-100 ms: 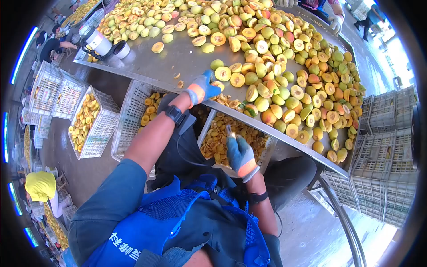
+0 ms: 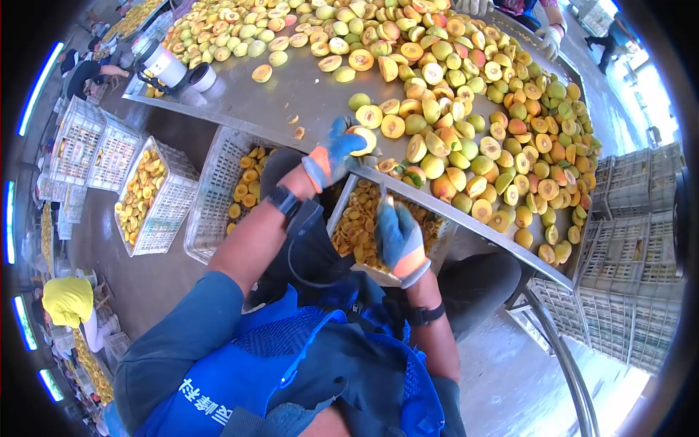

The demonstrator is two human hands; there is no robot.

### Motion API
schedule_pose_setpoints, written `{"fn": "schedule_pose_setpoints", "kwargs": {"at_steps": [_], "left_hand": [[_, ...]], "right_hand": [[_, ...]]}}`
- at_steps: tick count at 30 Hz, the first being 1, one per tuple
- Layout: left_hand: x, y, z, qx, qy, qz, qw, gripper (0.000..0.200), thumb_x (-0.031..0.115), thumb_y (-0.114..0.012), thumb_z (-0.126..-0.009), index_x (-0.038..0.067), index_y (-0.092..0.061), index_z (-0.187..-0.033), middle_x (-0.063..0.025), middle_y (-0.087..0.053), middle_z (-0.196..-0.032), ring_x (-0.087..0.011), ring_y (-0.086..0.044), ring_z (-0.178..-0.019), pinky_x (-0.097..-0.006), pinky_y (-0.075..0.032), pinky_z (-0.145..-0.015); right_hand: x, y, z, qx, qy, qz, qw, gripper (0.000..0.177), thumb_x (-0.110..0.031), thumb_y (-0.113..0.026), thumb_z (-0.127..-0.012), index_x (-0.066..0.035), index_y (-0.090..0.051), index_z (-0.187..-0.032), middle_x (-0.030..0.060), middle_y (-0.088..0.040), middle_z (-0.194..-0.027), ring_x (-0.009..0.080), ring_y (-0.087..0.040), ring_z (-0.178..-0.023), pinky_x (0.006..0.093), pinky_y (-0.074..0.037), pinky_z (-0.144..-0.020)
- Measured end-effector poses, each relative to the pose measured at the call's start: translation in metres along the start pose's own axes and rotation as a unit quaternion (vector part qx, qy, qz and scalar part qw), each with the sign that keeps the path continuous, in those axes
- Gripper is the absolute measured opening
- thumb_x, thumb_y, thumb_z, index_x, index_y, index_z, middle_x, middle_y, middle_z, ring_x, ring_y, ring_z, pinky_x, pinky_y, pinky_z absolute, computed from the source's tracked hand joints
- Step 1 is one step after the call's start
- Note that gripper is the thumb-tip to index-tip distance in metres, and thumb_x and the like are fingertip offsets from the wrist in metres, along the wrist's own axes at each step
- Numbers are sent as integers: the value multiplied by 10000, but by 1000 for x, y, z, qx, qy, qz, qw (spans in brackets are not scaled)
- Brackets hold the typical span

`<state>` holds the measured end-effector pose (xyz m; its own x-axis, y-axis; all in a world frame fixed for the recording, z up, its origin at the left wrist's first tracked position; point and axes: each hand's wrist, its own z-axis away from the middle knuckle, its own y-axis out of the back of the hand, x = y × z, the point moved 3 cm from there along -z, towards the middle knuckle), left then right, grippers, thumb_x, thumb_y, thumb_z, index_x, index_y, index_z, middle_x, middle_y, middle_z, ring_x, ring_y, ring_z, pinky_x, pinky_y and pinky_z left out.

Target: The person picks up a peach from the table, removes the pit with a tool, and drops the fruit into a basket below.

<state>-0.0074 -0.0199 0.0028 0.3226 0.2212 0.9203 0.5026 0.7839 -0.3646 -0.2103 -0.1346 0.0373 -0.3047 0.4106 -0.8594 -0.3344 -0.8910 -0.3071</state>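
My left hand (image 2: 332,154), in an orange and blue glove, is closed around a halved yellow peach (image 2: 362,141) at the near edge of the metal table. The pale cut face of the fruit shows. My right hand (image 2: 399,237), gloved the same way, is closed on a slim metal tool (image 2: 384,192); its tip points up toward the table edge, and the grip hides its handle. Below both hands stands a crate of peach scraps (image 2: 354,234). Many peach halves (image 2: 455,135) are heaped on the metal table (image 2: 291,102), right beside my left hand.
A white crate (image 2: 207,197) of peach halves stands left of my legs, with another filled crate (image 2: 166,207) farther left. Stacked crates (image 2: 626,255) stand at right. A jug (image 2: 162,64) and a cup (image 2: 202,76) sit on the table. A co-worker's gloved hand (image 2: 550,40) is across it.
My left hand has turned and raised the peach half a little, showing more of its cut face. My right hand has shifted slightly right, its tool now pointing more upright.
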Motion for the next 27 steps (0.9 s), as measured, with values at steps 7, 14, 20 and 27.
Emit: {"fn": "schedule_pose_setpoints", "kwargs": {"at_steps": [7, 14, 20, 27], "left_hand": [[8, -73, 70, 24, 11, 342, 939, 330, 198, -521, -1014, 20, -569, -1288, -125, -650, -1179, -229, -657, -1084, -361, -549, -970], [-22, -75, 81, 102, -11, 292, 951, 383, 271, -451, -961, 16, -603, -1203, -172, -678, -1096, -287, -665, -1009, -387, -551, -918], [-19, -89, 93, 95, 42, 341, 934, 390, 271, -456, -926, 0, -608, -1163, -173, -678, -991, -291, -667, -907, -391, -561, -843], [-21, -93, 96, 130, 61, 285, 948, 394, 412, -485, -1002, 38, -605, -1040, -111, -639, -875, -236, -651, -797, -344, -569, -750]], "right_hand": [[-9, -9, -21, 35, 121, 171, 977, 224, -228, -552, -1069, -31, -657, -1051, -13, -624, -810, 61, -526, -675, 243, -443, -575], [-16, -12, 4, 71, 121, 319, 937, 356, -296, -540, -1060, 45, -643, -1068, 174, -683, -833, 210, -617, -784, 362, -512, -743], [11, -8, -4, 37, 73, 183, 980, 357, -321, -526, -1071, 12, -654, -1077, 92, -689, -856, 153, -608, -770, 303, -505, -696], [-14, -14, 15, -52, -40, 13, 998, 369, -367, -488, -1081, -43, -653, -1015, -6, -575, -687, 62, -474, -531, 221, -363, -459]]}}
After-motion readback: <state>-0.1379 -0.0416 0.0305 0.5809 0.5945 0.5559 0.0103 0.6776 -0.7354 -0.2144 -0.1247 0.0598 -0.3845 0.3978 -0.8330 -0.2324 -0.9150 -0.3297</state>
